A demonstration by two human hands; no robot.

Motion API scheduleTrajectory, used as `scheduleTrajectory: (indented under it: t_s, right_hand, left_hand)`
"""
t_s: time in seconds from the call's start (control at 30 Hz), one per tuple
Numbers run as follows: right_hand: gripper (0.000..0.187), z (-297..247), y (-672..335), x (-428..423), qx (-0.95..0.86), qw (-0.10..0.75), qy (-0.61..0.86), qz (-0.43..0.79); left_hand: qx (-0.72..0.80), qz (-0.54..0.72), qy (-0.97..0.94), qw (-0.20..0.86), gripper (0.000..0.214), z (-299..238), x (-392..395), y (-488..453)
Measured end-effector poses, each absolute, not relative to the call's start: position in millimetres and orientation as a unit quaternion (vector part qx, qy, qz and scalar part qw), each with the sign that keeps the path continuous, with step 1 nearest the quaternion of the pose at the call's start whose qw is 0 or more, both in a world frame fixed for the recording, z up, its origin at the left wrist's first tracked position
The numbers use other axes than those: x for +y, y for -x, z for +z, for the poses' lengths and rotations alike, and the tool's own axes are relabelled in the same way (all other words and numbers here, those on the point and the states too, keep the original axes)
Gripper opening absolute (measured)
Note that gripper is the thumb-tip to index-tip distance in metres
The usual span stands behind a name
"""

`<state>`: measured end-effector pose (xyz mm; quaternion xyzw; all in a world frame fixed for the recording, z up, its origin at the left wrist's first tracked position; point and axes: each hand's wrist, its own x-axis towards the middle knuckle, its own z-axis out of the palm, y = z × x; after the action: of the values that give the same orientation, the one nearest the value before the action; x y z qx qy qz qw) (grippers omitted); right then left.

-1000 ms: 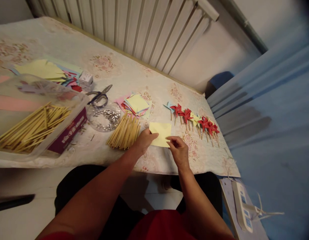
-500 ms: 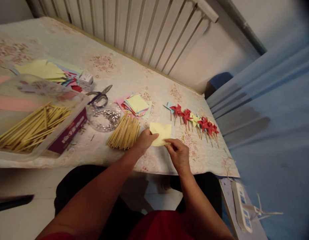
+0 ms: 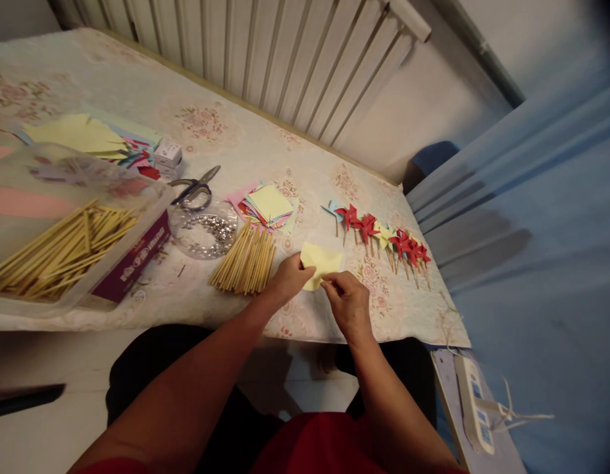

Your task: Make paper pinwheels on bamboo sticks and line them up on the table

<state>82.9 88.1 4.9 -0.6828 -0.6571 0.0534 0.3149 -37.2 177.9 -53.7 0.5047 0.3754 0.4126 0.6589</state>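
A square of yellow paper [image 3: 320, 261] is held between my two hands just above the table. My left hand [image 3: 291, 276] pinches its left side, thumb on top. At the lower right corner, my right hand [image 3: 348, 297] grips the paper between thumb and fingertips, and that corner curls. Left of my hands lies a bundle of thin wooden sticks [image 3: 246, 262]. Behind it sits a stack of coloured paper squares [image 3: 269, 204] with a yellow one on top. Finished paper pinwheels [image 3: 368, 229] on sticks lie in a row to the right.
A clear plastic box [image 3: 159, 207] of sticks stands at the left. Near it are scissors [image 3: 199, 189], a round dish of metal pins [image 3: 206, 232], small white boxes [image 3: 168, 155] and loose coloured paper [image 3: 77, 135]. A power strip [image 3: 475, 405] lies beyond the table's right end.
The yellow paper has tilted and its lower right corner is now bent inward. My right hand has moved slightly left with that corner.
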Motion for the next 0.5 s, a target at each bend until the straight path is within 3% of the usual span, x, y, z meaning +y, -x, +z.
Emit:
scheduleTrajectory:
  t_s: [0.5]
  right_hand:
    - [0.017,-5,-82,100,-0.478,0.423,0.694,0.333]
  left_hand:
    - [0.327,0.404,-0.464,0.717,0.03,-48,174,39]
